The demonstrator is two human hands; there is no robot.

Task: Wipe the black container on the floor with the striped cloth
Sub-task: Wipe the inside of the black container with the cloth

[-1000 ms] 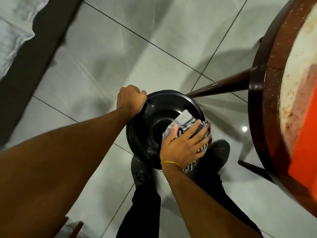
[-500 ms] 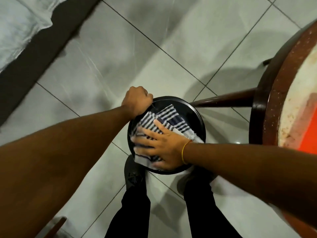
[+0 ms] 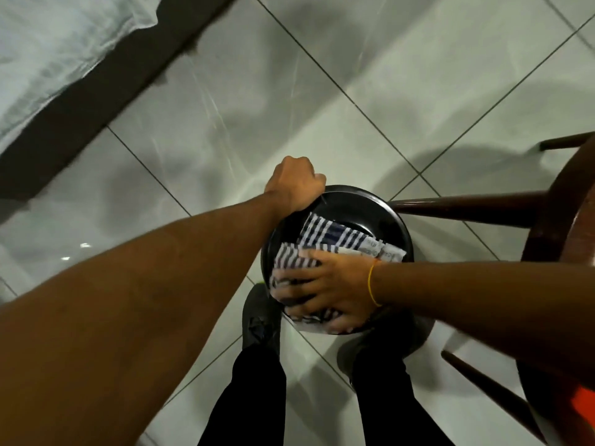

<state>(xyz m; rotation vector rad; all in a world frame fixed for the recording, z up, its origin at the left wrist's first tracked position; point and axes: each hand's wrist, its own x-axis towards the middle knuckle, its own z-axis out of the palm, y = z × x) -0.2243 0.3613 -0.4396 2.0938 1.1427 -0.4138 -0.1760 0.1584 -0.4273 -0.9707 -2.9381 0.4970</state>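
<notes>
A round black container (image 3: 360, 207) sits on the tiled floor just ahead of my feet. My left hand (image 3: 294, 183) is clenched on its far left rim. A blue-and-white striped cloth (image 3: 328, 235) lies spread inside the container. My right hand (image 3: 325, 289) presses flat on the cloth's near part, fingers splayed and pointing left, over the container's near rim. A yellow band circles that wrist. The container's near side is hidden under the hand and cloth.
A dark wooden round table (image 3: 566, 201) with slanted legs (image 3: 460, 207) stands at the right, one leg touching the container's far right side. My two shoes (image 3: 259, 313) stand right behind the container. A dark strip and white fabric (image 3: 58, 49) run along the upper left.
My right hand swept the cloth from the container's right rim to the left, then pulled toward the near rim. My left hand kept its grip on the rim.
</notes>
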